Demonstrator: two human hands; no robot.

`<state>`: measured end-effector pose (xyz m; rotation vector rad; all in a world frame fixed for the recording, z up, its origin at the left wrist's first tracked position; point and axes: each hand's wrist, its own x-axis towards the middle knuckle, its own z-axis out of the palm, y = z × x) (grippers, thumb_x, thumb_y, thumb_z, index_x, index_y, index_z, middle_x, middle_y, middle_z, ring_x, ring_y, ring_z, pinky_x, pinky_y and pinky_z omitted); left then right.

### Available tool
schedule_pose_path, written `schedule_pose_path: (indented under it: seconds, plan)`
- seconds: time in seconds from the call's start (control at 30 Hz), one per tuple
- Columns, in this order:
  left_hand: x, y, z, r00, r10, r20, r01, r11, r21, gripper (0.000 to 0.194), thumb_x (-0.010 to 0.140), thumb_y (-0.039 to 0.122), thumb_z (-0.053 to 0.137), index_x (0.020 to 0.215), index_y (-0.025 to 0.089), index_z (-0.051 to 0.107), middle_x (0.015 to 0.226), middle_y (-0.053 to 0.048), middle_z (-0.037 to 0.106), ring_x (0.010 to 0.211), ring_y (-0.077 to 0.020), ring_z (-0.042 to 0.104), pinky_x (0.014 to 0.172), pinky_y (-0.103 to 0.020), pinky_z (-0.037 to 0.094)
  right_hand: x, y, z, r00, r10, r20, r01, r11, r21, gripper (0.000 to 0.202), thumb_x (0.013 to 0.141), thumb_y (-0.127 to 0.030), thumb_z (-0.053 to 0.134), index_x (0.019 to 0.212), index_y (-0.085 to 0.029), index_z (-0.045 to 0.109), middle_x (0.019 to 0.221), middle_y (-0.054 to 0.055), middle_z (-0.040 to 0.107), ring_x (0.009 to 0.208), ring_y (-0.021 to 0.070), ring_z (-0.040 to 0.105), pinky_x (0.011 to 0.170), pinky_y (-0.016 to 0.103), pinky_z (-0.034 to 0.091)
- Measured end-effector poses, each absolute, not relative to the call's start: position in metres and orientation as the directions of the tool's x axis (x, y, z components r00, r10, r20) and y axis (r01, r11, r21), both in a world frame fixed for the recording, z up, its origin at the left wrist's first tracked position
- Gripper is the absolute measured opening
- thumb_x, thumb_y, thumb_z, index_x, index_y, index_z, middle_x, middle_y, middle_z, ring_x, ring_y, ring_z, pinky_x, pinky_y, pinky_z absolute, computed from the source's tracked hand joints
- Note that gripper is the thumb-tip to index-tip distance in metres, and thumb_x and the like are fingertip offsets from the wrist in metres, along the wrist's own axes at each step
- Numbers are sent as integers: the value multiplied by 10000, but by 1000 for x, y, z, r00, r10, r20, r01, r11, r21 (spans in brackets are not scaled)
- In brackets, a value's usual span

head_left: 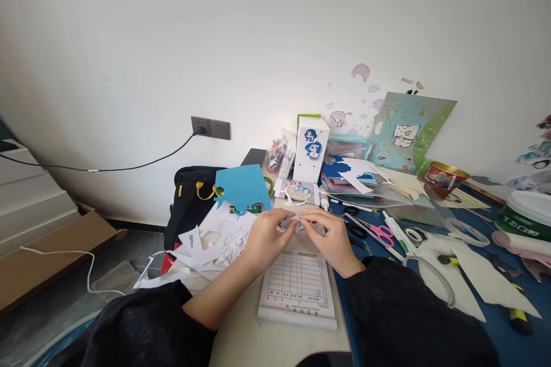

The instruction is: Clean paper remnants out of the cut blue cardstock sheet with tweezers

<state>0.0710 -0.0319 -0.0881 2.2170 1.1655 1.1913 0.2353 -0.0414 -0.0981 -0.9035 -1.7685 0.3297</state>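
My left hand (272, 235) and my right hand (328, 236) meet in the middle of the table, thumbs and forefingers pinched together. Between the fingertips is a small piece of white paper (297, 222), mostly hidden by the fingers. Below the hands lies a pad of printed forms (297, 287) with a ruled grid. Just beyond them is a sheet with a printed cartoon figure (299, 190). White paper scraps (219, 246) are heaped beside my left forearm. Pink-handled scissors (381, 234) rest to the right of my right hand.
A white box with blue stickers (310, 149) stands against the wall. Blue paper (244, 186) lies by a black bag (189, 198). On the right are a tape roll (414, 234), large paper cutouts (447, 275), a gold-rimmed tub (445, 178) and a white-lidded bucket (525, 215).
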Motion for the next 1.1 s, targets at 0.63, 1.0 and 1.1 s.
schedule_pose_path:
  seconds: [0.63,1.0,1.1]
  plan:
    - [72,-33,-78,286,857,429,402,-513,758,175,825,231,522,863,180,686,777,-13,700,668,-146,573,627,-229,415,238,-33,-103,-63,825,561,318,550,-772,100,798,-239,605,770,-170,671,820,62,680,720,179,623,584,265,495]
    - [73,-33,-78,311,889,337,305,-430,850,273,838,349,507,762,156,684,699,-19,665,651,-154,549,609,-238,400,235,-41,-93,-99,764,637,380,621,-686,74,773,-167,566,727,-190,618,756,37,635,679,162,554,632,283,442]
    - [72,-32,-80,285,903,322,273,-398,876,279,832,363,508,753,149,670,709,-23,659,656,-154,560,603,-234,408,234,-41,-94,-131,779,613,389,610,-691,59,790,-189,566,753,-190,611,745,33,622,668,159,551,635,281,447]
